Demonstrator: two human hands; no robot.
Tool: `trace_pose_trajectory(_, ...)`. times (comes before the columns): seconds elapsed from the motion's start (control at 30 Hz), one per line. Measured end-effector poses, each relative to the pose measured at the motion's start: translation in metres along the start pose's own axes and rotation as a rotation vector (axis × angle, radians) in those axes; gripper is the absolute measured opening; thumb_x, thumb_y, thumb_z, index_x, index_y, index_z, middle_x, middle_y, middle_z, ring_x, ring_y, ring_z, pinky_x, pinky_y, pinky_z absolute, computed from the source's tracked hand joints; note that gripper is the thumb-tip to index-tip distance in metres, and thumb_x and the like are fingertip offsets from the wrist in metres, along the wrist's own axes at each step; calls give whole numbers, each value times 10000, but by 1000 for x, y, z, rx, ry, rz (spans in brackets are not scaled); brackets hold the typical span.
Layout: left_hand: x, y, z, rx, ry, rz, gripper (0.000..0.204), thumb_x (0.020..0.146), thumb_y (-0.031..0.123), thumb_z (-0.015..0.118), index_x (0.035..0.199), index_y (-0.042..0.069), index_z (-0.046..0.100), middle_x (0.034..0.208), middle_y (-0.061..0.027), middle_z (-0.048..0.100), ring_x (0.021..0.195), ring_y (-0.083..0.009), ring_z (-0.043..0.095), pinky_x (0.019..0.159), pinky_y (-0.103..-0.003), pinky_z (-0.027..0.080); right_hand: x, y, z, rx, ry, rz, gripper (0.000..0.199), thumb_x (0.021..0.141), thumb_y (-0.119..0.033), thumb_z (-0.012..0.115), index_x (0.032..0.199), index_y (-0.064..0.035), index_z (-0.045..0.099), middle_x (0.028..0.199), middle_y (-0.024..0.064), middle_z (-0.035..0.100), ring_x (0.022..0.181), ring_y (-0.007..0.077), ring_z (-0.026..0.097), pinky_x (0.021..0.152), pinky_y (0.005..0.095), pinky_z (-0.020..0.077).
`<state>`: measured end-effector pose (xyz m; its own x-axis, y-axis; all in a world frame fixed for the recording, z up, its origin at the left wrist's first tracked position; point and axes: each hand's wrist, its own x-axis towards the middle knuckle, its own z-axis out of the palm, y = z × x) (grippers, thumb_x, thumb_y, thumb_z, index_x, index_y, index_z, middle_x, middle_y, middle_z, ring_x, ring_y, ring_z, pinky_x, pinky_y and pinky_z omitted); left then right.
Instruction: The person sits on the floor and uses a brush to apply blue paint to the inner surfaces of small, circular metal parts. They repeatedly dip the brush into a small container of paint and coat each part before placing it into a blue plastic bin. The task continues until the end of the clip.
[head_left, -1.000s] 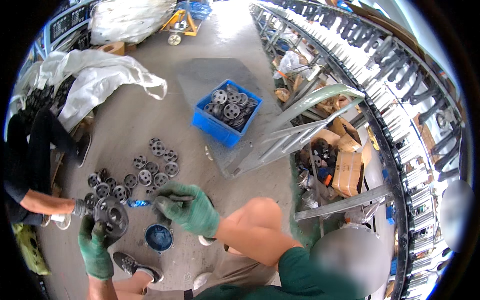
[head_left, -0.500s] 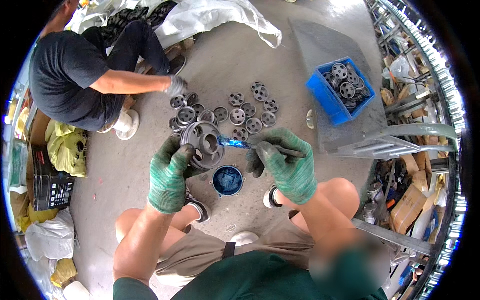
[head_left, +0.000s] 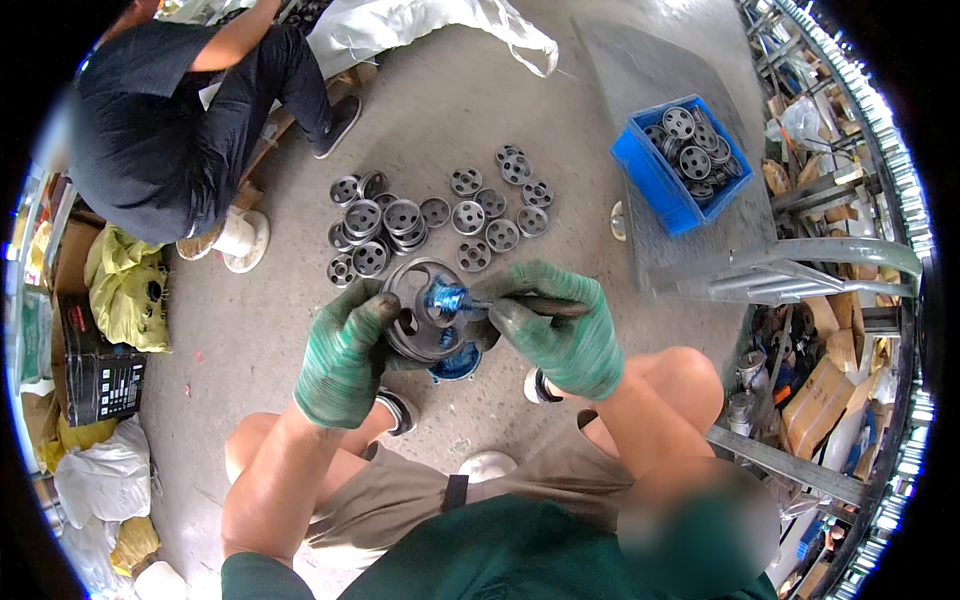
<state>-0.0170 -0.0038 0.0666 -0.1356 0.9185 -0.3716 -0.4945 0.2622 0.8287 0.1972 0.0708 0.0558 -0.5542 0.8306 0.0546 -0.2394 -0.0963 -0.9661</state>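
Observation:
My left hand (head_left: 342, 352), in a green glove with dark fingertips, grips a grey metal pulley wheel (head_left: 408, 288) by its left rim. The wheel is tilted with its holed face toward me. A brush (head_left: 478, 303), its bristles coated in shiny blue grease, is pinched in my gloved right hand (head_left: 562, 328). Its bristles reach into the hub at the wheel's middle. Below the wheel, on the floor, stands a round tub of blue grease (head_left: 458, 366), partly hidden by the wheel.
Several similar wheels (head_left: 402, 217) lie in groups on the concrete floor ahead. At the right, a blue crate (head_left: 650, 185) full of wheels rests on a grey flatbed cart (head_left: 700, 265). A co-worker (head_left: 150, 130) sits at the far left near a white sack (head_left: 420, 35).
The brush has moved left into the wheel's hub, and the wheel has shifted slightly right and down, now covering part of the tub. The co-worker's arm has withdrawn from the floor wheels toward the sack.

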Motion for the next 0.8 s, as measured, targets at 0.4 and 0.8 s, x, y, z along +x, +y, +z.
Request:
trace_pose_trajectory(0.4,18,-27,-30,12,-101,-126,404,972,299,594,1244,1,610,1154,-120,685,1051,-232,664,947,-390,547,-2,-19,-32,-555,-201,-446,230,792,-28,718,1021,-38,698,917,129,680,795,273,681,699,339,563)
trace_pose_trajectory(0.8,3,-30,10,597,-59,134,283,838,135,766,1010,-32,616,846,-103,696,719,-150,633,616,-308,513,-14,-5,-30,-883,-190,-272,161,767,-179,704,865,-64,647,751,136,603,694,364,628,619,438,510)
